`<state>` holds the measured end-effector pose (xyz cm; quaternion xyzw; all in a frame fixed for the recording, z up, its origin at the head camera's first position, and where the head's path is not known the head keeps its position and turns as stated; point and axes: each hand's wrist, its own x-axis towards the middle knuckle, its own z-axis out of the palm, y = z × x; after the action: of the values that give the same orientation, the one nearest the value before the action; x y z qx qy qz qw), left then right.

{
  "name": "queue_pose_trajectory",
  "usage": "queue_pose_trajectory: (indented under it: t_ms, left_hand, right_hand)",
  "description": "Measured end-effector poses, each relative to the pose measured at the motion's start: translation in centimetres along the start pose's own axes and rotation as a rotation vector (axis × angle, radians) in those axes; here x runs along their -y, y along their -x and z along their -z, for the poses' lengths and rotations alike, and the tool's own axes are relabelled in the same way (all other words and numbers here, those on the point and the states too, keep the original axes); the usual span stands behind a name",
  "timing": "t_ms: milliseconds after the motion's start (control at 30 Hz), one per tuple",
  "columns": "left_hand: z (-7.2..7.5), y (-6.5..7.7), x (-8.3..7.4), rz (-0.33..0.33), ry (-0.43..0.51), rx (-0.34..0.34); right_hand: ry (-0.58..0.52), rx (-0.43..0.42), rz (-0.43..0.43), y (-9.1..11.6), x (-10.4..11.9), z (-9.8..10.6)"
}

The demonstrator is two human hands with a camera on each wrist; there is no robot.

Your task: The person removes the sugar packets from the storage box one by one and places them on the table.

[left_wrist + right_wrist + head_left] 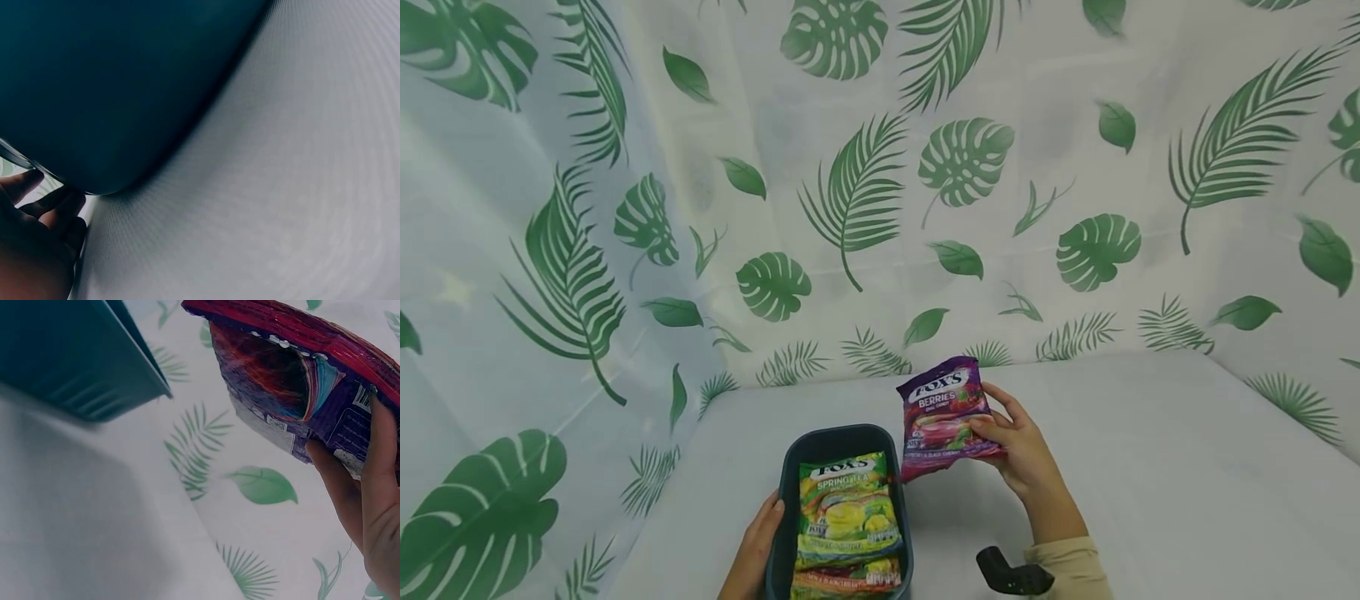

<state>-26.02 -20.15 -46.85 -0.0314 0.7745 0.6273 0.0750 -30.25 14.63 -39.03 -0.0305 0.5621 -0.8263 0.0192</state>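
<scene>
A purple bag of Fox's Berries candy is held up in my right hand, thumb on its front and fingers behind. Just left of it stands a dark teal plastic bin on the table. Inside the bin lies a green and yellow Fox's Spring Tea bag, overlapping a reddish candy bag nearer me. My left hand touches the bin's left side. The left wrist view shows its fingers against the bin's outer wall. In the right wrist view, the berries bag shows its back.
A black curved object appears by my right sleeve, in front of the table's near part. The table has a white cover. Behind it and at the sides hangs a white sheet printed with green leaves.
</scene>
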Motion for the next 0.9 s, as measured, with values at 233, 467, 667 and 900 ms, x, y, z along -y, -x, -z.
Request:
queue_pose_trajectory:
  t_ms: [233,467,667,900]
  left_hand:
    - [-0.2,0.1,-0.2,0.002,-0.001,-0.016]
    - [-0.2,0.1,-0.1,0.018,0.006,-0.007]
    - [-0.1,0.2,-0.2,0.013,0.048,0.035]
    - [0.1,0.1,-0.1,0.031,0.037,0.027]
  right_hand:
    - [-0.028,-0.003,0.009,-0.1,-0.2,0.5]
    - [-0.018,-0.031,-0.035,-0.2,-0.2,0.6]
    - [-0.027,-0.042,-0.057,-0.3,-0.4,0.8]
    - [-0.014,-0.052,-0.074,-0.5,-1.1,1.1]
